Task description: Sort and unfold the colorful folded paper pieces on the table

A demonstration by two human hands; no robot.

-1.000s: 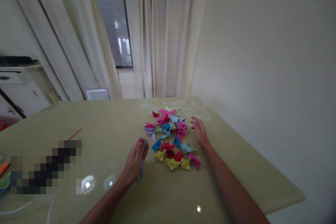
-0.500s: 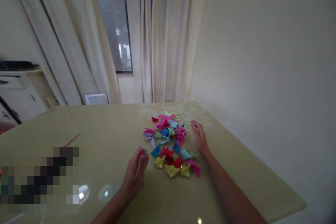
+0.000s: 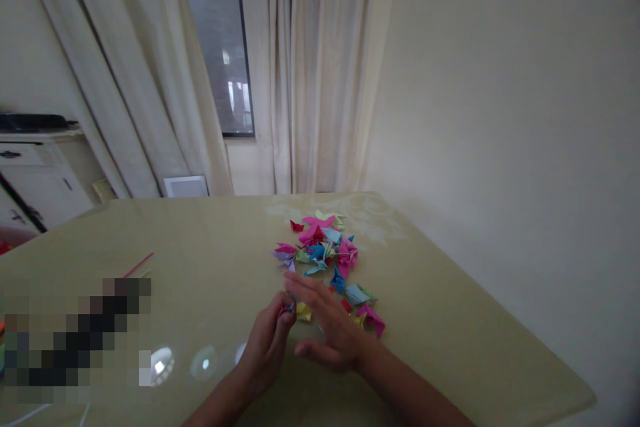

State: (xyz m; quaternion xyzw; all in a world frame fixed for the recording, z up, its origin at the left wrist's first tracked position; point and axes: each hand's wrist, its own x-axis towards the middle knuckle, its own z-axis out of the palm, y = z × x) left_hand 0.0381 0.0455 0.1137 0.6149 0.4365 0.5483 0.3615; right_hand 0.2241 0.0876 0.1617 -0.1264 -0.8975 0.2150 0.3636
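At the near edge of the table (image 3: 450, 320), both forearms enter from below and meet just short of the paper.

Left hand (image 3: 265, 350): curled, thumb and fingertips closed together on a small folded paper piece (image 3: 289, 307). Only a sliver of the piece shows between the tips, and its colour is unclear. The hand sits low over the tabletop; whether it rests on the surface I cannot tell.

Right hand (image 3: 333, 333): flat, palm down, fingers straight and slightly apart, holding nothing. It lies across the near end of the paper, its fingertips beside the left hand's pinch and close to the held piece. Actual contact between the two hands cannot be made out.

Just beyond the right hand: a yellow piece (image 3: 303, 311) shows at its finger side and a magenta piece (image 3: 374, 318) at its wrist side, both flat on the table.

Farther out: the pile of folded paper pieces (image 3: 323, 250), loose, in pink, blue, purple, green and red, running toward the far table edge.

Left of centre: a pink stick (image 3: 138, 265) on the table, well apart from the pile.

Behind the table: a white panel (image 3: 185, 185) against the base of pale curtains (image 3: 310, 67), a dark window (image 3: 215, 40) between them, a white cabinet (image 3: 35, 173) at far left and a plain wall (image 3: 500, 113) at right.
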